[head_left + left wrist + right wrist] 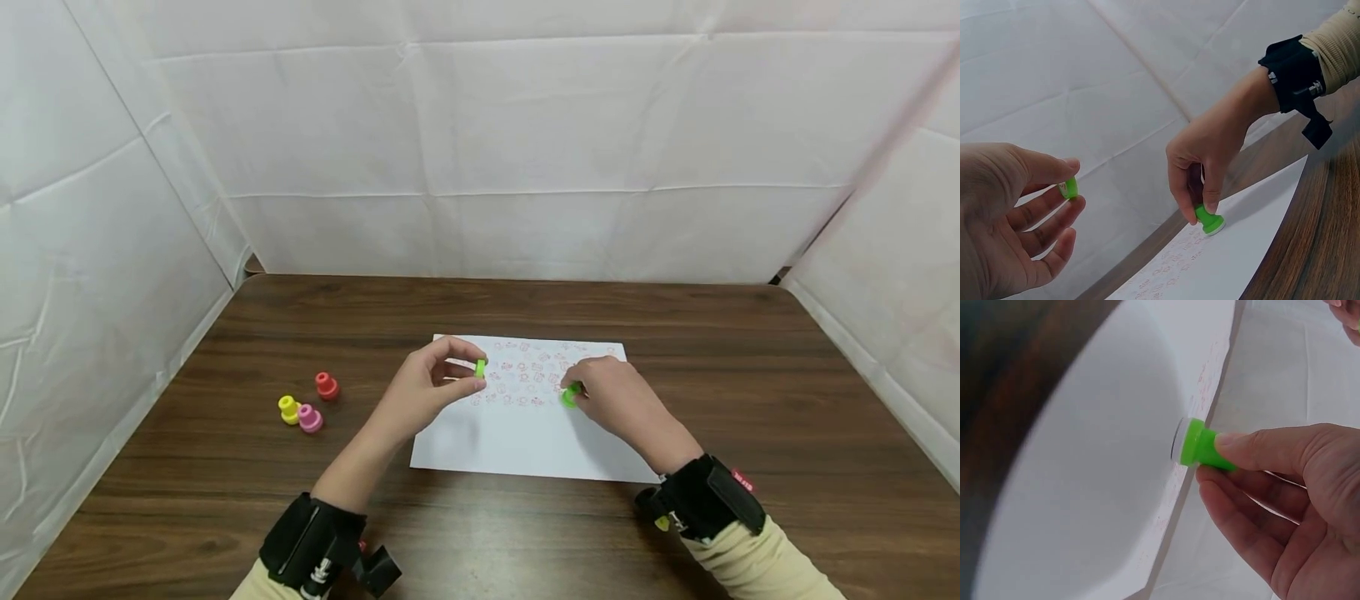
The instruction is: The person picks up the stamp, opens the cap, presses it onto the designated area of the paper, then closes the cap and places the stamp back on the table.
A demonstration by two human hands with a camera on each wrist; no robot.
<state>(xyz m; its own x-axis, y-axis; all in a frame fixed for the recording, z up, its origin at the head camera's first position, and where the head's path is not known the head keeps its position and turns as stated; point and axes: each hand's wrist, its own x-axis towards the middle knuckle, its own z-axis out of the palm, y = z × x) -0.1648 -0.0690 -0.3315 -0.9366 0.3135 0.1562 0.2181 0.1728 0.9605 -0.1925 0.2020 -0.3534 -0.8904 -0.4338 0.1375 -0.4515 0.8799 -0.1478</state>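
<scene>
My right hand (618,398) pinches a green toy stamp (1200,445) by its handle, between thumb and fingers. The stamp's face is down at the sheet of white paper (517,446), beside rows of small red printed figures; whether it touches cannot be told. To the left, my left hand (431,379) holds a small green cap (1069,187) between thumb and fingertips, raised above the paper. The other fingers of that hand are loosely bent in the left wrist view.
On the left of the brown wooden table (225,467) stand a red stamp (326,386), a yellow stamp (288,409) and a pink stamp (310,418). White cloth (525,125) hangs behind the table and at both sides.
</scene>
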